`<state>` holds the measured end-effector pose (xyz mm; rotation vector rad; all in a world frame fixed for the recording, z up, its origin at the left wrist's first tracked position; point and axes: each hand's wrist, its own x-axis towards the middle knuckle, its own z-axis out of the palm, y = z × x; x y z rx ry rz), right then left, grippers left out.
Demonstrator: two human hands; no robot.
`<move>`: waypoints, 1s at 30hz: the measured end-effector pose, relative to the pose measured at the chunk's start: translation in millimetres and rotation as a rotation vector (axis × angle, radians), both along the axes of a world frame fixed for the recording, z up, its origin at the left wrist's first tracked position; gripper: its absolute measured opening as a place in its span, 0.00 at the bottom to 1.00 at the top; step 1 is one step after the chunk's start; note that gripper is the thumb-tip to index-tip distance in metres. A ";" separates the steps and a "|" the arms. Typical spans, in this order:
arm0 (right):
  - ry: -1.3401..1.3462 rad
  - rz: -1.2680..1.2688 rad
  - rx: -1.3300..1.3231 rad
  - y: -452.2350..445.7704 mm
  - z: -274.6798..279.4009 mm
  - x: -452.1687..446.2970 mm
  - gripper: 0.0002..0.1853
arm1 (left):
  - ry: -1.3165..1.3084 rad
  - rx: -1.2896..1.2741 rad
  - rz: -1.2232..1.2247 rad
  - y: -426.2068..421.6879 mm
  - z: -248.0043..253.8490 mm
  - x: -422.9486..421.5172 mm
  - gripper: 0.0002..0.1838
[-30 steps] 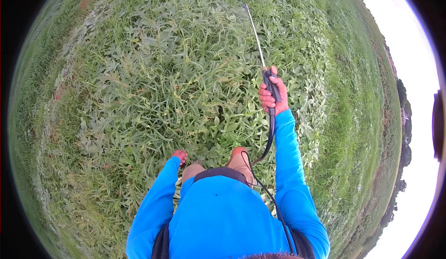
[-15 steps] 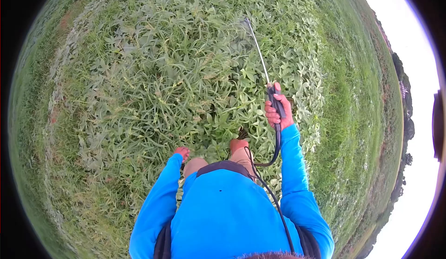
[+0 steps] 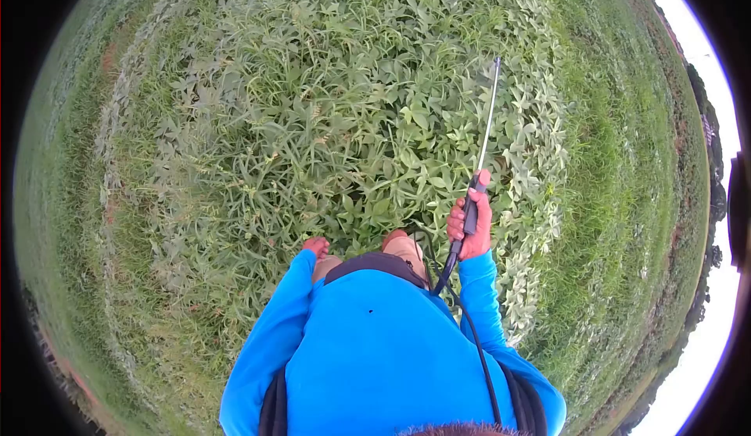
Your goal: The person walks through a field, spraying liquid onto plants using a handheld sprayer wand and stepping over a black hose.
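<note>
My right hand point(image 3: 479, 229) is wrapped round the dark handle of a spray wand point(image 3: 490, 115). The wand's thin metal tube points forward over the leaves, leaning slightly right, with its tip above the plants. A black hose point(image 3: 447, 272) runs from the handle back towards my waist. My left hand point(image 3: 317, 247) hangs low beside my left thigh, its fingers curled in with nothing visible in them. Leafy green plants point(image 3: 422, 115) mixed with long grass spread in front of both hands.
Dense plants surround my legs, and a foot point(image 3: 395, 236) shows partly among them. Black straps point(image 3: 522, 401) run along both sides of my blue shirt. A greener grass strip point(image 3: 598, 170) lies to the right, with dark trees point(image 3: 710, 178) along the horizon.
The wand has swung to the right, its tip moving from above the middle plants to farther right. My right hand has come back closer to my body. The left hand has risen slightly.
</note>
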<state>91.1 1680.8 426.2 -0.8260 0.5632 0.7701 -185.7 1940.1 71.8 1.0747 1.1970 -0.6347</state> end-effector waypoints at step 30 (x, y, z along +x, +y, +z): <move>0.038 0.872 0.529 87.3 -33.0 229.2 0.20 | -0.146 0.734 -0.396 59.8 120.5 137.7 0.19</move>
